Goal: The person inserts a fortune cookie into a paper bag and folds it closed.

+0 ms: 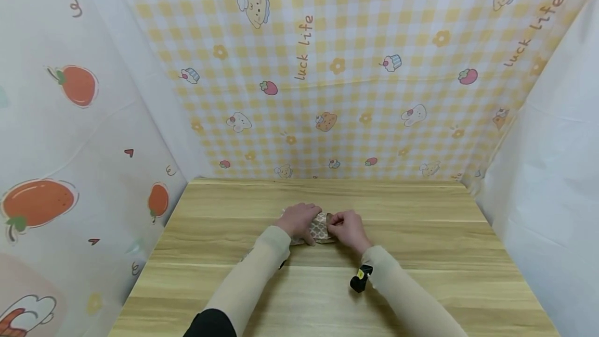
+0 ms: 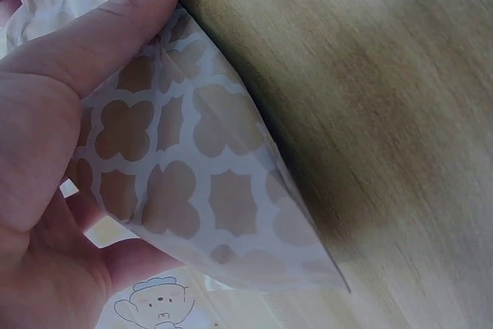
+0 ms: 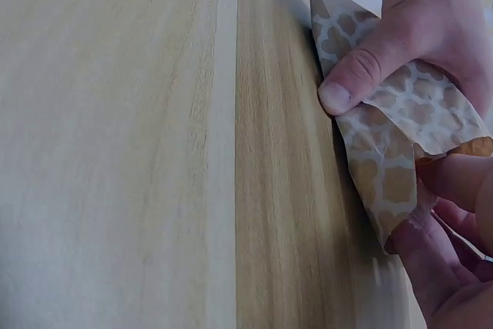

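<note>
My left hand [image 1: 298, 221] grips the patterned paper bag [image 1: 319, 229] at its nine o'clock side, thumb across it, probably to steady it on the table [image 1: 318, 295] at my twelve o'clock; my right hand [image 1: 348, 230] pinches its three o'clock mouth, where an orange-brown thing [image 3: 474, 146] shows.

Makeshift tabletop booth. A wood-grain table [image 1: 421, 207] was enclosed by a yellow-checked sheet [image 1: 365, 25] with cartoon animals behind, a fruit-printed sheet [image 1: 42, 139] at left and a pale sheet [image 1: 547, 150] at right; the room beyond could not be identified.
</note>
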The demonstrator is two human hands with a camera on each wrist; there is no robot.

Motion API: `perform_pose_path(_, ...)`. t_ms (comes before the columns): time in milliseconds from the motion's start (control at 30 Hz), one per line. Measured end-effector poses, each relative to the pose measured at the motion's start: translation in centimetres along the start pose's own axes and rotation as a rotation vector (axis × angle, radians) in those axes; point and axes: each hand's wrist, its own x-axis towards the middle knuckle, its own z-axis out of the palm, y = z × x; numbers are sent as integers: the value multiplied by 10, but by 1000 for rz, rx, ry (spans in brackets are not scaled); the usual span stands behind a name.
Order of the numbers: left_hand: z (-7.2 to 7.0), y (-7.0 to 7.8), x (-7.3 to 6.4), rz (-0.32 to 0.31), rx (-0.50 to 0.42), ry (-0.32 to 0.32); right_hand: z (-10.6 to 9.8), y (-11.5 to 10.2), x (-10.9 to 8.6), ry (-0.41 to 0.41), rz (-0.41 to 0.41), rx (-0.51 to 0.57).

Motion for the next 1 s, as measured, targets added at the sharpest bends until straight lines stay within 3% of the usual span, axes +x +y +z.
perform_pose_path(167, 0, 0, -1, 5, 14, 5, 4, 0, -1, 7, -35, -21)
perform_pose_path(467, 4, -1, -1, 26, 26, 14, 7, 1, -3, -89, -44, 11)
perform_pose_path(667, 5, -3, 0, 32, 29, 24, 7, 1, -2, -165, -115, -38)
perform_pose_path(1000, 6, -4, -1, 39, 33, 41, 4, 0, -3, -308, -104, 66)
